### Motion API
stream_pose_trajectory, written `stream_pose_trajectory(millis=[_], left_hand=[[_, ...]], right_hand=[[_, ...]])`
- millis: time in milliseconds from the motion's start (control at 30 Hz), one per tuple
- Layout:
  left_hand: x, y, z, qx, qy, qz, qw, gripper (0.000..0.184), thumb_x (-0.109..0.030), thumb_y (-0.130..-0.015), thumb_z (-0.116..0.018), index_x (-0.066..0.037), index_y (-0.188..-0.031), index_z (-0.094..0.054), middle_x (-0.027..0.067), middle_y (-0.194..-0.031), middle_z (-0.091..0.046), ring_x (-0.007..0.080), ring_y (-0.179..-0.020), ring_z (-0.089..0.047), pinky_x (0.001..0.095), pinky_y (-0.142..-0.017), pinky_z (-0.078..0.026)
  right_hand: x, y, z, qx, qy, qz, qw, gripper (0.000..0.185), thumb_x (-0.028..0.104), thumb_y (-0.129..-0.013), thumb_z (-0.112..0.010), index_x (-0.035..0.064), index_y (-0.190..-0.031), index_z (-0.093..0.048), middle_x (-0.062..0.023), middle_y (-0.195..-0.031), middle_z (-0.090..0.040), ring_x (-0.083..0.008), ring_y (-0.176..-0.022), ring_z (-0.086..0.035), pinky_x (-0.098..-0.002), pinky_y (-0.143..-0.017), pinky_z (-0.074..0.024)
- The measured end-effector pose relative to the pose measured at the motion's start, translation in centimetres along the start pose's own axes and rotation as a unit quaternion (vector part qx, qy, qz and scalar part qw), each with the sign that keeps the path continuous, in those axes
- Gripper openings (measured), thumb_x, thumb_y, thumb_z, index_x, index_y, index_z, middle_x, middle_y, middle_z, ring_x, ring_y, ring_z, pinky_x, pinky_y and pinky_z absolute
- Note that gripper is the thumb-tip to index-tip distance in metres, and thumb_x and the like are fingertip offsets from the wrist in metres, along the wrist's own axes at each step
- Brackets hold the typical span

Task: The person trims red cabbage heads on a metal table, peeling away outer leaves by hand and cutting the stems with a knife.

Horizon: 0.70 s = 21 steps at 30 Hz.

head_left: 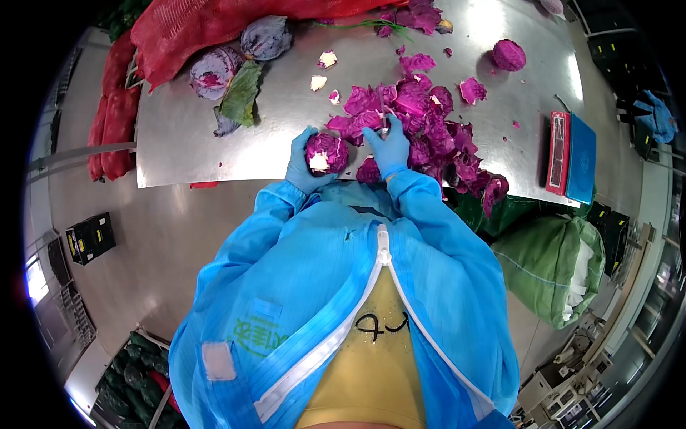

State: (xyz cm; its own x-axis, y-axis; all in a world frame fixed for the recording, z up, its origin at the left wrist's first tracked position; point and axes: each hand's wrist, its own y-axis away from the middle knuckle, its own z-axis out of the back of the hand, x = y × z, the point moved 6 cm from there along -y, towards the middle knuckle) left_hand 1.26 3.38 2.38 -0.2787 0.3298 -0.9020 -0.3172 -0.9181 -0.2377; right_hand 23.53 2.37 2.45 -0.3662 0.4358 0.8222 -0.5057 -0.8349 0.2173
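A trimmed red cabbage [327,153] with a pale cut stem sits in my left hand [303,161], which is gloved in blue and curled round its side at the table's near edge. My right hand [390,146], also gloved, grips a narrow metal knife [384,123], mostly hidden by the fingers and leaves. Loose purple cabbage leaves [413,100] lie in a heap just beyond and to the right of that hand. Two untrimmed red cabbages [214,72] rest at the far left, beside a green outer leaf [241,93].
The metal table [286,93] carries a red mesh sack [193,28] at its back left. Pale stem pieces [319,83] are scattered mid-table. One bare cabbage [508,55] stands far right. A red-and-blue box [572,157] is at the right edge. A green sack [557,264] stands below.
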Motion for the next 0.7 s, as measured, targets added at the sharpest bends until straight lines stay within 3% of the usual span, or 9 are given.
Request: stream_pose_trajectory(millis=[67,100,200,333,400,433,500,533,700], left_hand=[[-0.9,-0.3,-0.1,0.008,-0.069,-0.036,0.997,0.102,-0.019,-0.049,-0.085,-0.005,-0.134,-0.029,0.0186,-0.127,-0.040,0.0323,-0.119,-0.043,0.0396,-0.102,-0.036],[-1.2,-0.5,-0.1,0.006,-0.068,-0.036,0.997,0.102,-0.019,-0.049,-0.085,-0.005,-0.134,-0.029,0.0186,-0.127,-0.040,0.0323,-0.119,-0.043,0.0396,-0.102,-0.036],[-1.3,-0.5,-0.1,0.019,-0.083,-0.027,0.996,0.099,-0.020,-0.051,-0.084,-0.006,-0.133,-0.031,0.0187,-0.127,-0.040,0.0336,-0.118,-0.043,0.0403,-0.101,-0.037],[-1.0,-0.6,-0.2,0.016,-0.089,-0.054,0.994,0.098,-0.022,-0.052,-0.084,-0.011,-0.134,-0.033,0.0179,-0.127,-0.038,0.0344,-0.118,-0.042,0.0389,-0.100,-0.040],[-0.8,-0.5,-0.3,0.020,-0.090,-0.060,0.994,0.097,-0.022,-0.052,-0.084,-0.012,-0.133,-0.034,0.0178,-0.127,-0.038,0.0344,-0.118,-0.041,0.0389,-0.100,-0.040],[-0.7,-0.4,-0.3,0.021,-0.083,-0.064,0.994,0.096,-0.022,-0.052,-0.084,-0.012,-0.133,-0.034,0.0176,-0.126,-0.038,0.0343,-0.119,-0.041,0.0388,-0.101,-0.039],[-0.8,-0.3,-0.2,0.023,-0.077,-0.067,0.995,0.094,-0.021,-0.051,-0.084,-0.012,-0.132,-0.035,0.0174,-0.126,-0.038,0.0342,-0.119,-0.040,0.0386,-0.102,-0.038],[-0.8,-0.4,-0.2,0.026,-0.066,-0.054,0.996,0.095,-0.021,-0.051,-0.084,-0.012,-0.131,-0.036,0.0174,-0.126,-0.038,0.0345,-0.119,-0.040,0.0387,-0.102,-0.038],[-0.9,-0.4,-0.1,0.026,-0.078,-0.054,0.995,0.097,-0.018,-0.050,-0.085,-0.011,-0.132,-0.034,0.0161,-0.126,-0.039,0.0318,-0.119,-0.042,0.0378,-0.101,-0.039]], right_hand=[[1.7,1.8,-0.6,0.063,0.000,0.026,0.998,0.065,0.039,-0.073,-0.074,0.0070,-0.123,-0.049,-0.0169,-0.091,-0.065,-0.0292,-0.079,-0.066,-0.0389,-0.067,-0.0507],[2.5,2.5,-1.0,0.099,-0.016,0.042,0.994,0.073,0.041,-0.071,-0.075,0.0028,-0.127,-0.047,-0.0204,-0.104,-0.062,-0.0292,-0.090,-0.064,-0.0362,-0.075,-0.0503],[1.8,3.1,-4.2,0.250,-0.049,0.086,0.963,0.071,0.042,-0.070,-0.076,0.0020,-0.123,-0.051,-0.0165,-0.115,-0.059,-0.0251,-0.103,-0.059,-0.0346,-0.089,-0.0453],[0.7,2.6,-4.9,0.294,-0.099,0.038,0.950,0.069,0.042,-0.070,-0.076,0.0013,-0.120,-0.053,-0.0152,-0.114,-0.060,-0.0236,-0.104,-0.058,-0.0342,-0.090,-0.0447],[0.4,2.2,-4.9,0.324,-0.127,0.029,0.937,0.058,0.036,-0.072,-0.074,0.0021,-0.116,-0.056,-0.0156,-0.107,-0.062,-0.0267,-0.097,-0.061,-0.0347,-0.086,-0.0467],[0.3,1.9,-4.6,0.324,-0.127,0.029,0.937,0.058,0.036,-0.072,-0.074,0.0021,-0.116,-0.056,-0.0156,-0.107,-0.062,-0.0267,-0.097,-0.061,-0.0347,-0.086,-0.0467],[0.6,1.6,-3.9,0.302,0.033,0.095,0.948,0.044,0.027,-0.072,-0.069,0.0028,-0.107,-0.060,-0.0165,-0.096,-0.063,-0.0299,-0.089,-0.062,-0.0361,-0.080,-0.0483],[2.1,1.8,-2.3,0.183,0.108,0.158,0.964,0.034,0.022,-0.071,-0.064,0.0038,-0.100,-0.061,-0.0161,-0.086,-0.063,-0.0304,-0.081,-0.062,-0.0368,-0.074,-0.0491],[-0.7,1.2,-2.3,0.163,-0.028,0.056,0.985,0.031,0.023,-0.069,-0.066,0.0046,-0.094,-0.062,-0.0141,-0.080,-0.064,-0.0281,-0.074,-0.063,-0.0358,-0.070,-0.0497]])
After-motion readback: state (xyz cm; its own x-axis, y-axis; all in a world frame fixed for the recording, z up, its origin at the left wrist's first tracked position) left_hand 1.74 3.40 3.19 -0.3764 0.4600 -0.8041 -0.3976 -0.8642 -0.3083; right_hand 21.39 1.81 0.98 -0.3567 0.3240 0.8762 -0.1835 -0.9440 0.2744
